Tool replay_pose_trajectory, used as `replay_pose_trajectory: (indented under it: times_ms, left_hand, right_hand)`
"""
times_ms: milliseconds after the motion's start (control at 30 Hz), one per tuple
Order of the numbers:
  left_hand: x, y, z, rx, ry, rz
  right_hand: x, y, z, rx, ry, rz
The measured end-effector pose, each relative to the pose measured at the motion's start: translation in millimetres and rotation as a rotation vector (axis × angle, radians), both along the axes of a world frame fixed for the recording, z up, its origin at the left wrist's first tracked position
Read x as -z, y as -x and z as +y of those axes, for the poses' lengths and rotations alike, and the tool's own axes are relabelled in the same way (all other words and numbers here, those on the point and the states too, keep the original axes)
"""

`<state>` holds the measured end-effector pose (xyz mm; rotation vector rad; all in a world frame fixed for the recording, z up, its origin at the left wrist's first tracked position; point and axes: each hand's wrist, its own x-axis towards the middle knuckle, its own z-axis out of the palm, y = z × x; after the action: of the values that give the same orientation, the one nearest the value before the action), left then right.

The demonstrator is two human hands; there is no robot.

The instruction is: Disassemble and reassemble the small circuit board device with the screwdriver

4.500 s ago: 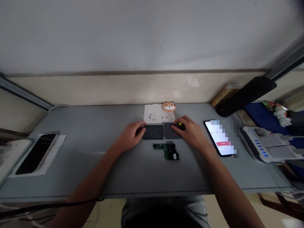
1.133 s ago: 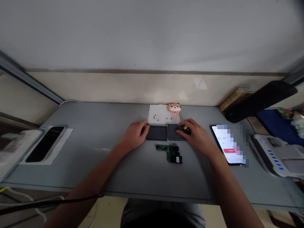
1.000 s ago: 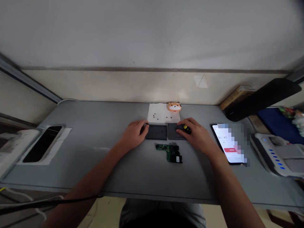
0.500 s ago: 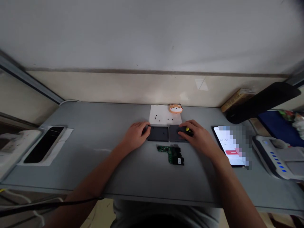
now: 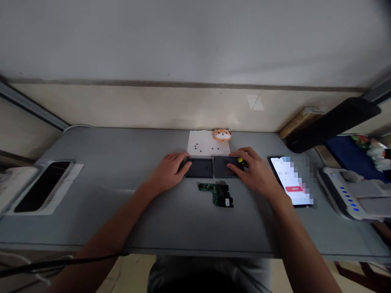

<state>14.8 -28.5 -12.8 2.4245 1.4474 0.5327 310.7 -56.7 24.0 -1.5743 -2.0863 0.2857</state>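
A: Your left hand (image 5: 168,173) curls at the left end of the shallow dark casing half (image 5: 200,167), thumb and fingers either side of that corner; you may be gripping it or only steadying it, I cannot tell

B: Your right hand (image 5: 255,169) bends over the right end of the flat dark casing panel (image 5: 221,165), thumb on top, a yellow-and-black piece (image 5: 240,160) tucked under your fingers; whether they squeeze anything is hidden

A: The casing half reaches rightward from your left fingertips, the panel leftward from your right thumb, long axes both left to right, facing edges just beside each other; each hand is nearer its own piece

B: The green circuit board (image 5: 217,195) lies apart, on your body's side of both sets of fingers, narrow arm pointing left, black end nearer your right thumb

A: Is any writing legible near you?

B: Right of your right fingers, the smartphone (image 5: 281,175) reads 01:47 above a red button, partly pixelated. The board's white label (image 5: 227,202) is too small to read, as is a faint reddish marking (image 5: 229,173) by your right thumb; I can make out no brand
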Motion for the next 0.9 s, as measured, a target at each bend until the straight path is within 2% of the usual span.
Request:
replay_pose_trajectory:
  times_ms: [133,267,567,900]
  left_hand:
    - [0.5,-2,3,-0.026,0.020,-0.021]
    - [0.9,-3,4,-0.058,0.029,-0.038]
    - [0.2,-4,2,-0.079,0.022,-0.061]
    - [3.5,-6,2,-0.103,-0.010,-0.054]
  right_hand:
    - [1.1,1,2,0.000,0.000,0.053]
    - [-0.1,5,4,0.050,-0.067,0.153]
    - [11.3,15,3,0.090,-0.017,-0.015]
    - [15.7,11,5,0.097,0.005,-0.040]
